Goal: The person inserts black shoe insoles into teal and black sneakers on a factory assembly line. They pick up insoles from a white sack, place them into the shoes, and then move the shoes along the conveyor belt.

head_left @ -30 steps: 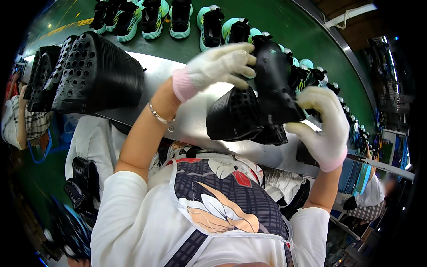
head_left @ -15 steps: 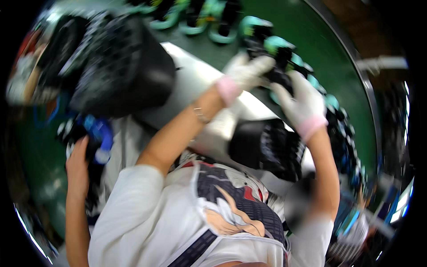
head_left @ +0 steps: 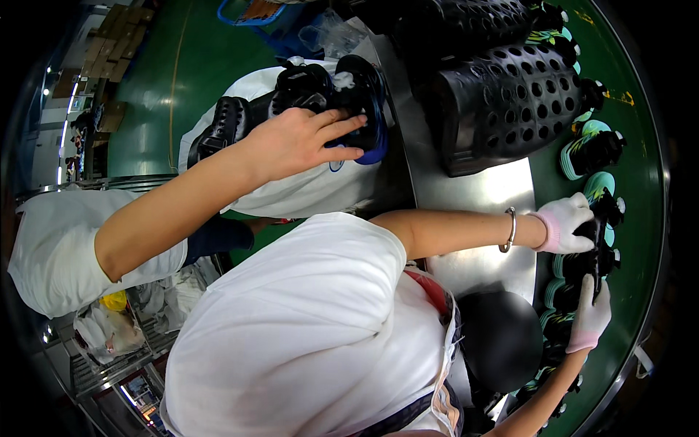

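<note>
Currently we have both gloved hands on a black shoe (head_left: 593, 255) that sits on the green conveyor belt (head_left: 641, 182), in a row with other shoes that have teal soles (head_left: 586, 146). Our left hand (head_left: 564, 226) closes over the top end of the shoe; our right hand (head_left: 591, 315) presses flat against its lower end, fingers extended. The two hands stand apart, one at each end, with the shoe between them.

We judge the shoe to be light and partly soft: the upper should flex under pressure, while the sole should stay firmer. The fabric gloves should give adequate friction, so slipping appears unlikely. We recommend taking hold at the sole edge or heel, where the shape resists crushing, not at the soft upper.

Black perforated moulds (head_left: 510, 109) lie on the steel desk (head_left: 473, 189) just beside the belt. A co-worker's bare hand (head_left: 298, 142) rests on dark parts well apart from ours.
</note>
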The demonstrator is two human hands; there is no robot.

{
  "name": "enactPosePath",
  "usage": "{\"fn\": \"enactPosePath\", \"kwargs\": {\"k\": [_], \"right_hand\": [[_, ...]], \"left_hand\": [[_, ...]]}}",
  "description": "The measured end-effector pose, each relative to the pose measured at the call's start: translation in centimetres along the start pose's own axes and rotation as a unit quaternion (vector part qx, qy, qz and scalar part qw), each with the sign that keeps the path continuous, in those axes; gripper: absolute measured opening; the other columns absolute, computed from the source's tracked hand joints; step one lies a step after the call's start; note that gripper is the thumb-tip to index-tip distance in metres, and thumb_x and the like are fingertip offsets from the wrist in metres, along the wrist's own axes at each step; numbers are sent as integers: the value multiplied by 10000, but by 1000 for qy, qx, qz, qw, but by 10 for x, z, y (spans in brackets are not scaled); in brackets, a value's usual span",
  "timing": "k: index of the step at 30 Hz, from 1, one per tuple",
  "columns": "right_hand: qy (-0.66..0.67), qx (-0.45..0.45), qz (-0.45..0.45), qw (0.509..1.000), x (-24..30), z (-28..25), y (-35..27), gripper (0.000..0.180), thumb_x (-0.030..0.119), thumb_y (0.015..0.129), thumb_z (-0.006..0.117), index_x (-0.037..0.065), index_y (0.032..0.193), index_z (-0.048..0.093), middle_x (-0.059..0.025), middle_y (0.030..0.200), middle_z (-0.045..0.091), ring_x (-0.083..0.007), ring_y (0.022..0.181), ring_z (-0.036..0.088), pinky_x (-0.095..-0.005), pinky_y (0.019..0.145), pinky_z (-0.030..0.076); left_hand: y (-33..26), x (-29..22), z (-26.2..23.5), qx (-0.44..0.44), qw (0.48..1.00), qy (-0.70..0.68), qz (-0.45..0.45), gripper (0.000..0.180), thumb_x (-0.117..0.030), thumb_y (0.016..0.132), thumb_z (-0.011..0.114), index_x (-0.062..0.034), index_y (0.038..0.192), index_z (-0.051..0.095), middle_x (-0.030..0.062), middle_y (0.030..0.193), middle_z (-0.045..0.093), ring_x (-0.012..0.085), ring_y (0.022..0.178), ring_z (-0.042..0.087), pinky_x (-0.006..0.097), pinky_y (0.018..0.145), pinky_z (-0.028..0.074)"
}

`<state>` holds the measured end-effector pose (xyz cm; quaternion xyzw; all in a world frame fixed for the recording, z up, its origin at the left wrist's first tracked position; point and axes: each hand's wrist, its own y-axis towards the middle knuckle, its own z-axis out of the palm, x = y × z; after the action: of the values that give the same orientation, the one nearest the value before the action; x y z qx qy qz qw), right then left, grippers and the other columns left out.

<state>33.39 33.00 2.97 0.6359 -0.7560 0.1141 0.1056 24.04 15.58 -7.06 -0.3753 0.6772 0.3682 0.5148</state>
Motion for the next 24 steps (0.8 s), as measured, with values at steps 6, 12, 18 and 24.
{"fn": "enactPosePath", "kwargs": {"k": [6, 12, 18, 24], "right_hand": [[22, 4, 20, 1000, -15, -1, 1, 337, 288, 941, 602, -41, 1012, 623, -145, 849, 613, -203, 732, 546, -308, 721, 459], [13, -5, -16, 1000, -6, -8, -12, 267, 259, 926, 614, -8, 921, 631, -110, 664, 538, -172, 602, 462, -296, 608, 434], [49, -5, 2, 999, -20, -11, -25, 303, 283, 923, 615, -20, 921, 617, -115, 664, 534, -163, 595, 440, -301, 594, 423], [67, 33, 16, 997, -17, -23, -33, 302, 265, 941, 596, -37, 948, 610, -64, 696, 551, -116, 642, 447, -280, 614, 417]], "left_hand": [[-34, 3, -4, -15, 996, 35, 75, 526, -293, 777, 665, -62, 1238, 564, 157, 1260, 506, 350, 1112, 550, 396, 956, 462], [-63, 8, -19, 22, 995, 79, 54, 497, -288, 822, 635, -76, 1263, 549, 168, 1234, 521, 353, 1068, 567, 404, 956, 462], [-131, -16, -63, 92, 990, 98, 52, 434, -241, 867, 635, -83, 1262, 549, 167, 1179, 544, 344, 1025, 580, 408, 905, 483], [-229, -39, -162, -73, 891, 431, 120, 403, -252, 821, 663, -108, 1189, 586, 127, 1113, 547, 293, 972, 571, 397, 811, 497]]}}
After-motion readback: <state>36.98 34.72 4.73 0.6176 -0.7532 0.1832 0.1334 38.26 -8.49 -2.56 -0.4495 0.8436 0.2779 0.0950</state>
